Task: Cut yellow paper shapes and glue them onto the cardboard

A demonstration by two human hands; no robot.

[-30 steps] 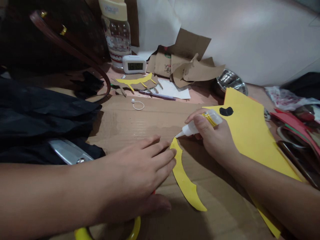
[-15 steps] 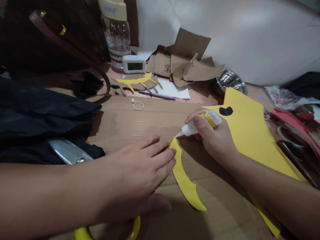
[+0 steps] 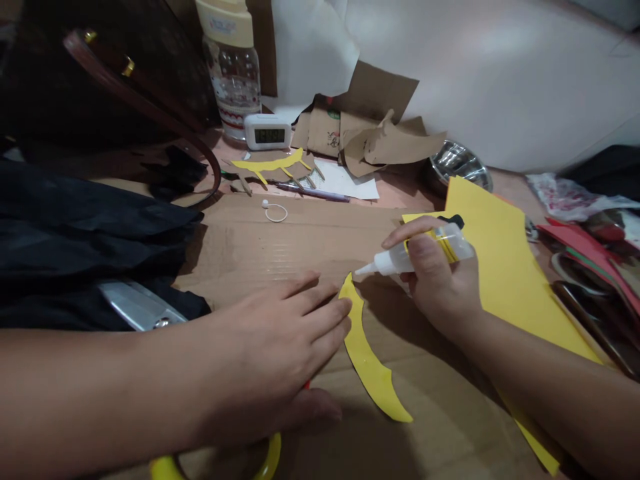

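Note:
A curved yellow paper strip [image 3: 371, 363] lies on the cardboard sheet [image 3: 240, 247], its narrow tip pointing away from me. My left hand [image 3: 293, 333] rests with fingers stretched out, the fingertips touching the strip's left edge near its upper part. In my right hand [image 3: 443, 277] is a clear glue bottle [image 3: 393, 260] with a white nozzle, tilted down to the left. The nozzle end is just right of the strip's tip, slightly apart from it. Under my left forearm are scissors [image 3: 143, 307] with yellow handles, partly hidden.
Large yellow paper [image 3: 505, 267] lies to the right. Black fabric [image 3: 90, 227] covers the left. Behind stand a water bottle [image 3: 233, 80], a digital clock [image 3: 269, 132], cardboard scraps [image 3: 375, 143] and a metal bowl [image 3: 460, 163]. A small white ring-shaped piece [image 3: 276, 212] sits on the cardboard.
My right hand has drawn the glue bottle a little to the right, and the nozzle has come off the strip's tip. My left hand and the strip have stayed in place.

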